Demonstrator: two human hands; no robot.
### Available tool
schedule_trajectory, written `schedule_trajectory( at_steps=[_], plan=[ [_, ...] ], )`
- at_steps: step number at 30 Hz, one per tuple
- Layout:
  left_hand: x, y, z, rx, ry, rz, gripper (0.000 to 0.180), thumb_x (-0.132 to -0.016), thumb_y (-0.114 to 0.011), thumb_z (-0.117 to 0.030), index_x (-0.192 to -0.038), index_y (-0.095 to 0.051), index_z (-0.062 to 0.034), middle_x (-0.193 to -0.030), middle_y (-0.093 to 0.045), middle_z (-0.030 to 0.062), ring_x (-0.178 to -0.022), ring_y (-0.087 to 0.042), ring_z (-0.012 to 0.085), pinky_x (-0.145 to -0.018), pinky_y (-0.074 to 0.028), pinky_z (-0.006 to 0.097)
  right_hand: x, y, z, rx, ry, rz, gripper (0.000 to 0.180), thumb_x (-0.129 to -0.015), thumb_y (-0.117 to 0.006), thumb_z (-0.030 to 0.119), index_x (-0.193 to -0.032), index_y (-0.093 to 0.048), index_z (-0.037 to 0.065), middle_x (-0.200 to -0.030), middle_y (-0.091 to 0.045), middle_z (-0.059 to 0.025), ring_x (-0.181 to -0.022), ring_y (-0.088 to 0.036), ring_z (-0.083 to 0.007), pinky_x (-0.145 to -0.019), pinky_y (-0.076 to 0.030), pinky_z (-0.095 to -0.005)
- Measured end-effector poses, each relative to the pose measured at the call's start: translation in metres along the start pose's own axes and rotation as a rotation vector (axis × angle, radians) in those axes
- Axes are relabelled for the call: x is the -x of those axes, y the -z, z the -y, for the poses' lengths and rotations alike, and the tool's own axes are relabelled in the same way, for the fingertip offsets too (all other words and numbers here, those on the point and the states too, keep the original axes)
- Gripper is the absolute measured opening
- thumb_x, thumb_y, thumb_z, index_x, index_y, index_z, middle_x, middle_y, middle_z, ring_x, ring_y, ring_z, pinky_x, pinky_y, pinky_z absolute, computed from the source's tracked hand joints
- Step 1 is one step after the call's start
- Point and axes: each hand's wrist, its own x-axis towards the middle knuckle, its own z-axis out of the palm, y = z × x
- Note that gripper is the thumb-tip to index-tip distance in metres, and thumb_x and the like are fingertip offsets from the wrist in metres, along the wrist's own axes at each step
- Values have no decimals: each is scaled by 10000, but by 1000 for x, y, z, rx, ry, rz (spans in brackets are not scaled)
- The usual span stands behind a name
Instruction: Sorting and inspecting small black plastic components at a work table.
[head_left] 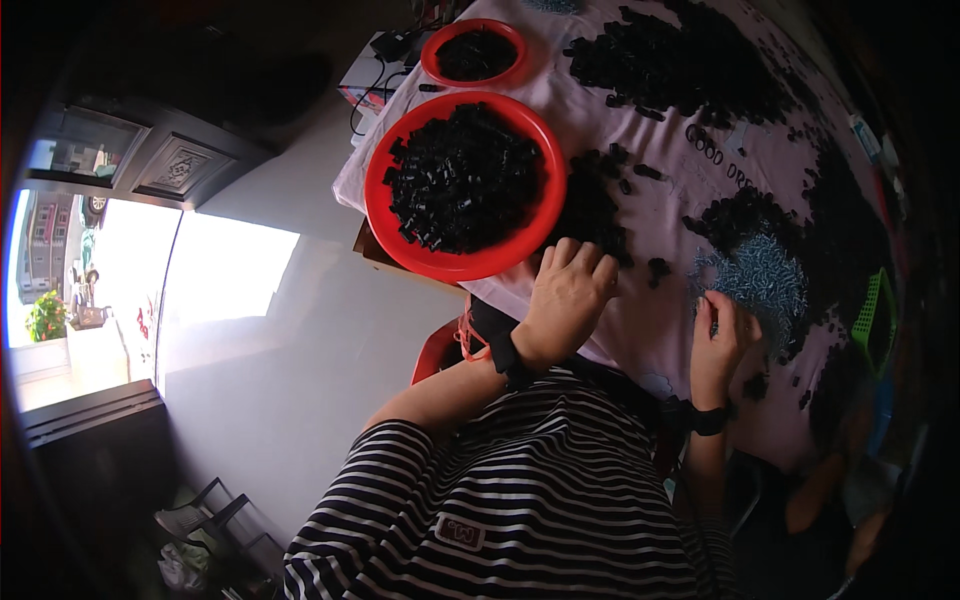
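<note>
Left hand (568,290) rested palm-down, fingers loosely spread and holding nothing, beside a small heap of black plastic parts (595,205) on the pale tablecloth (660,330), close to the large red basin (465,186) full of them. Right hand (722,335) curled narrow at the silvery screw pile (760,280), apparently pinching one; grip unclear.

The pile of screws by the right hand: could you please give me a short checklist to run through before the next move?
1. Right hand at the pile of screws: ok.
2. Screw held in its fingers: cannot tell.
3. Left hand on the cloth, beside the black parts: ok.
4. Part under the left hand: cannot tell.
5. Large red basin near the left hand: ok.
6. Basin fully on the table: not ok, it overhangs the edge.
</note>
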Motion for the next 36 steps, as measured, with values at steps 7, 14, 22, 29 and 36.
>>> schedule_trajectory(
  at_steps=[7,14,22,29,36],
  plan=[
    [-1,25,-7,1277,544,423,277,-959,-734,-159,-1203,-675,-42,-1055,-701,48,-971,-662,149,-835,-543,306,-4,18,11,-167,-53,7,156,-945,-709,73,-1101,-710,81,-978,-737,-40,-910,-662,-205,-988,-390,-386],
    [2,27,-8,1785,695,672,317,-1050,-634,-195,-1293,-641,9,-1085,-707,72,-965,-670,143,-932,-542,315,-23,44,56,-400,-52,63,114,-917,-738,6,-1030,-725,18,-969,-691,-67,-929,-614,-202,-833,-469,-329],
    [10,13,-16,1742,625,618,300,-1068,-603,-195,-1283,-632,13,-1094,-718,89,-990,-680,156,-906,-563,321,-22,48,68,-467,45,137,124,-909,-742,32,-1031,-727,50,-933,-669,-48,-916,-605,-218,-886,-434,-343],
    [9,21,-20,1564,552,681,322,-1045,-642,-183,-1307,-643,3,-1094,-720,77,-964,-676,127,-846,-558,286,-19,45,64,-510,6,137,114,-898,-770,53,-994,-709,55,-902,-672,-33,-867,-604,-210,-851,-434,-347],
    [2,28,-17,1810,722,674,308,-998,-698,-133,-1281,-664,-18,-1105,-722,87,-987,-705,144,-771,-569,264,-14,40,57,-516,-128,52,161,-891,-766,34,-1043,-730,74,-924,-696,-34,-916,-601,-207,-912,-413,-354]
  ],
)
